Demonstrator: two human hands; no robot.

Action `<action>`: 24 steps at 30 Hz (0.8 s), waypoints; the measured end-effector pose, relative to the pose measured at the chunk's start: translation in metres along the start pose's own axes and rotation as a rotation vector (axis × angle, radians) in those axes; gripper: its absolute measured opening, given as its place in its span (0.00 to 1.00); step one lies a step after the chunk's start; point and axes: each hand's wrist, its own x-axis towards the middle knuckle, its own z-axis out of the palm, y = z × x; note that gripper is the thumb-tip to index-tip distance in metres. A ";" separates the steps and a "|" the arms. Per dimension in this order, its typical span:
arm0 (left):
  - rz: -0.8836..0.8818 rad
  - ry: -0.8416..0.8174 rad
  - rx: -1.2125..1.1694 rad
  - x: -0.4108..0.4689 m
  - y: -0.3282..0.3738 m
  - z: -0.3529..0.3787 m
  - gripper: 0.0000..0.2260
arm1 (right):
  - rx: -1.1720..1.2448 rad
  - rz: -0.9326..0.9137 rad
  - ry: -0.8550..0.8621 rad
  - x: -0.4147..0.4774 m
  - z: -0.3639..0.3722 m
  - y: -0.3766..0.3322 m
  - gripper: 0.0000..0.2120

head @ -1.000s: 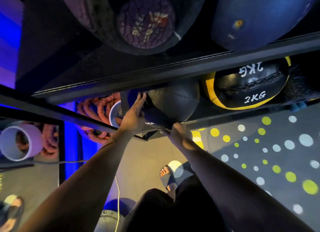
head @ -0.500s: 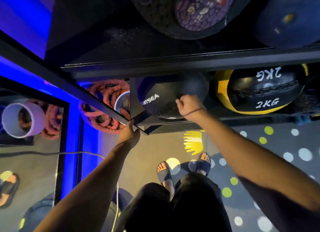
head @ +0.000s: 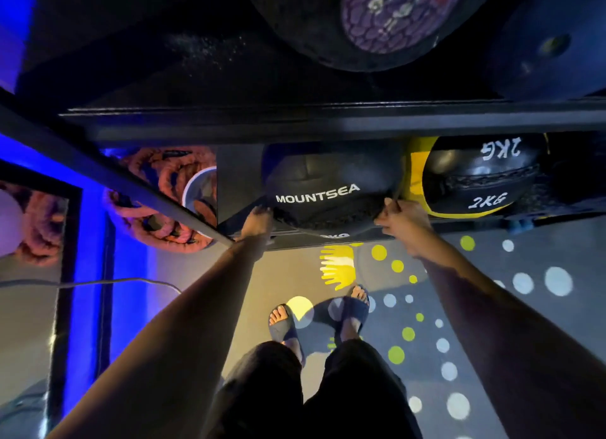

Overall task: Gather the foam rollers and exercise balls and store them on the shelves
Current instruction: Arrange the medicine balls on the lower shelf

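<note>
Here the fingers of the left hand (head: 257, 220) lie pressed together against the lower left flank of the black ball (head: 328, 189), while the right hand (head: 401, 220) is curled at the ball's lower right flank with its fingertips pinching something thin and dark there, though whether that is a seam, a strap or a fold of the cover I cannot tell. The step in hand looks like seating this ball on the lower shelf (head: 295, 233), and it would go best with both palms pushing evenly from either side so the ball rolls straight back, not toward the open left corner; the ball's front still bulges over the shelf's front edge, so it likely needs to go deeper before the hands let go. The ball is matte black with stitched panels, a coarse textured band low on its front and the word MOUNTSEA in white. Just right of the ball, touching or nearly so, sits a yellow-trimmed ball (head: 475, 176) marked 2KG. Left of the ball, beyond the shelf's corner post, lies a coiled orange rope (head: 164, 176).
</note>
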 end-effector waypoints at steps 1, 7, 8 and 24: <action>-0.080 -0.009 -0.153 0.007 0.004 0.005 0.21 | -0.066 -0.009 0.027 -0.006 -0.001 -0.002 0.20; -0.134 -0.089 -0.735 0.023 0.038 0.031 0.31 | -0.300 -0.095 0.056 -0.012 -0.007 -0.004 0.19; -0.110 -0.103 -0.750 0.025 0.041 0.032 0.31 | -0.270 -0.125 0.026 -0.009 -0.005 0.000 0.18; 0.096 0.000 -0.356 0.051 0.074 0.033 0.25 | 0.699 0.198 -0.177 0.027 0.034 0.027 0.08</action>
